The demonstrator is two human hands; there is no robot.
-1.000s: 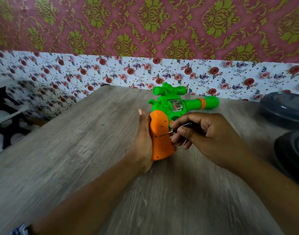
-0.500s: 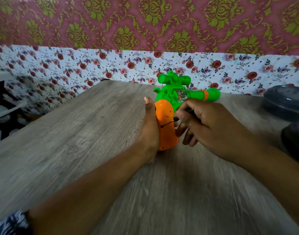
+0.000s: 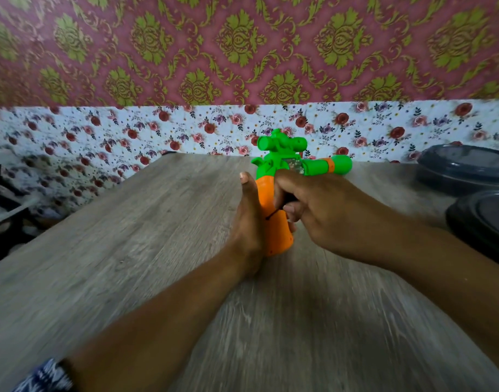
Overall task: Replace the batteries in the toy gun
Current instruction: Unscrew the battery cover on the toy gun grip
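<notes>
A toy gun (image 3: 282,165) with a green body, a scope on top and an orange grip stands upright on the wooden table (image 3: 129,250), barrel pointing right. My left hand (image 3: 247,219) wraps the left side of the orange grip and holds it steady. My right hand (image 3: 313,210) is closed on a small black screwdriver (image 3: 275,213), whose thin tip touches the side of the orange grip. The screwdriver's handle is mostly hidden inside my fist. No batteries are in view.
Two dark round containers sit at the table's right edge, a dark lidded bowl (image 3: 466,168) farther back and a black round dish (image 3: 485,219) nearer. A floral wall runs along the table's far edge. A dark shelf (image 3: 5,210) stands beyond the left edge.
The gun's grip has swung more upright under my left hand. My right hand has closed tighter over the screwdriver and moved closer to the grip, covering more of the tool.
</notes>
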